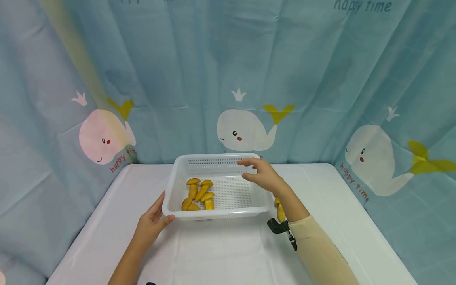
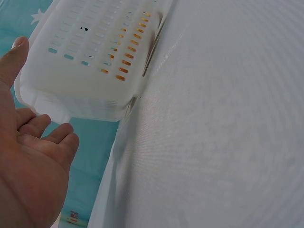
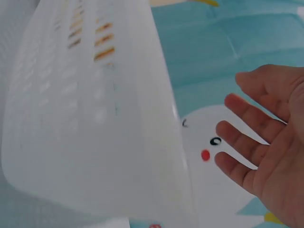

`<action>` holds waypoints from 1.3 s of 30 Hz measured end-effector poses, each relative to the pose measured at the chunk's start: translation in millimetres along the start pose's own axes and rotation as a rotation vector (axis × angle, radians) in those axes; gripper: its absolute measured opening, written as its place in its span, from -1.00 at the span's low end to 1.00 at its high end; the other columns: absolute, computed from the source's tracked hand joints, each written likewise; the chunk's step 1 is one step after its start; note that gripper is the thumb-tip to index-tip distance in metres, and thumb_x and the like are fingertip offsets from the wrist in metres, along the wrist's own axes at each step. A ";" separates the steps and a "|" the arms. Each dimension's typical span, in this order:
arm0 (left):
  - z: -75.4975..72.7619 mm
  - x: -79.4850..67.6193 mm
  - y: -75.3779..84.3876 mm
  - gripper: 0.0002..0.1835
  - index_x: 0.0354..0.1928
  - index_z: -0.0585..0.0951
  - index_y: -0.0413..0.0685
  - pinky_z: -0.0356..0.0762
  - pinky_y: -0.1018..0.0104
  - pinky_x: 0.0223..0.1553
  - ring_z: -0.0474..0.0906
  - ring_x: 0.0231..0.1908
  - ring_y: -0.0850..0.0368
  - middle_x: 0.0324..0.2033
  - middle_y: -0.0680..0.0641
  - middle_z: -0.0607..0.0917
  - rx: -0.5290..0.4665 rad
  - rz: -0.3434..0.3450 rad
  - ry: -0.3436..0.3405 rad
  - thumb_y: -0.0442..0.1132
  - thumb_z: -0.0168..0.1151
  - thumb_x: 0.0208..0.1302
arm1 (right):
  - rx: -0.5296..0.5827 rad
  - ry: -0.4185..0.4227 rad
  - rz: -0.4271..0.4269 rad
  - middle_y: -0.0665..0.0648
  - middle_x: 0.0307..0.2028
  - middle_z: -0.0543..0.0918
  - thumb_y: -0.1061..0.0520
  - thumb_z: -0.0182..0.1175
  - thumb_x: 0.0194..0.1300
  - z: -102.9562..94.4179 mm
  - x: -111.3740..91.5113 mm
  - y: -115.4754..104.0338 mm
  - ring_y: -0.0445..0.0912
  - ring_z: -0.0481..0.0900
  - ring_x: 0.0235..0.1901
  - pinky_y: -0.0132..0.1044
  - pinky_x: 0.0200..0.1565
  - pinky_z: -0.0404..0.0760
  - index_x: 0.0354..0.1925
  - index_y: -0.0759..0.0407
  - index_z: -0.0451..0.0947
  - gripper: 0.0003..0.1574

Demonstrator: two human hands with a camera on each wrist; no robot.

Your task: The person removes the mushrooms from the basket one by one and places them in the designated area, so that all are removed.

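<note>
A white plastic basket [image 1: 213,214] with slotted walls stands on the table. Several yellow-brown mushrooms [image 1: 193,188] lie in its left half. My left hand [image 1: 151,223] holds the basket's near left corner, its thumb at the front rim and the fingers along the left side; in the left wrist view that hand [image 2: 35,147] shows bent fingers at the rim. Over the basket's right part hovers my right hand [image 1: 261,174], its fingers apart and holding nothing. The right wrist view also shows this hand [image 3: 266,142] apart from the basket wall [image 3: 95,142].
At the basket's right, more yellow mushrooms [image 1: 280,211] lie on the white-covered table [image 1: 221,253], partly hidden by my right forearm. A black wrist mount [image 1: 279,226] is on that arm. Behind the table hangs a blue curtain [image 1: 199,79] printed with whales.
</note>
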State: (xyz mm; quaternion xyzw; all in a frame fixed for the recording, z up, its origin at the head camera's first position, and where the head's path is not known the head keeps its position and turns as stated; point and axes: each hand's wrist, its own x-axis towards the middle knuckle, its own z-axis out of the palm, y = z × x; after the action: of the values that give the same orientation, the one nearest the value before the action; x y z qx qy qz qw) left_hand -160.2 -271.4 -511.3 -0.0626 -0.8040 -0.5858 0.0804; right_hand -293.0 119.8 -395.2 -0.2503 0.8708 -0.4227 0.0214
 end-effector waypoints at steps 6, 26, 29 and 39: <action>-0.2 0.1 0.1 -0.08 0.62 0.11 0.29 0.40 0.65 0.18 0.11 0.49 0.41 0.60 0.08 0.11 -0.019 -0.019 0.002 -0.25 0.39 0.36 | -0.020 -0.049 -0.023 -0.04 0.24 0.63 0.10 0.36 0.37 22.0 11.3 -17.2 0.06 0.49 0.31 0.08 0.38 0.45 0.27 -0.11 0.60 -0.49; -1.7 1.3 4.2 -0.09 0.63 0.10 0.23 0.38 0.66 0.19 0.08 0.55 0.13 0.61 0.05 0.09 -0.012 -0.012 0.003 -0.26 0.37 0.37 | -0.025 -0.171 0.005 -0.04 0.19 0.68 0.10 0.38 0.35 83.5 51.9 -36.9 -0.01 0.53 0.27 -0.06 0.30 0.58 0.19 -0.07 0.65 -0.55; -1.8 1.0 2.6 -0.09 0.63 0.10 0.25 0.40 0.66 0.18 0.09 0.54 0.22 0.61 0.06 0.09 -0.023 -0.016 -0.003 -0.27 0.37 0.37 | -0.010 -0.198 0.012 0.00 0.17 0.69 0.12 0.38 0.35 91.2 56.4 -35.9 0.03 0.54 0.25 -0.07 0.29 0.59 0.16 -0.06 0.67 -0.59; -2.5 0.6 -0.2 -0.07 0.64 0.08 0.22 0.39 0.66 0.21 0.08 0.53 0.34 0.62 0.00 0.07 -0.075 0.005 -0.030 -0.33 0.35 0.37 | 0.023 -0.286 0.051 0.10 0.09 0.73 0.22 0.37 0.33 109.3 64.7 -20.4 0.01 0.61 0.14 -0.10 0.24 0.61 0.14 0.17 0.67 -0.60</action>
State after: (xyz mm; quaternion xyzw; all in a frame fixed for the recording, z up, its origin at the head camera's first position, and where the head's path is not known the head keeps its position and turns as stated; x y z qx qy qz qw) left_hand -160.7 -273.8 -510.6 -0.0762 -0.7826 -0.6142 0.0672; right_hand -313.8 0.6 -438.9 -0.2855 0.8599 -0.3922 0.1586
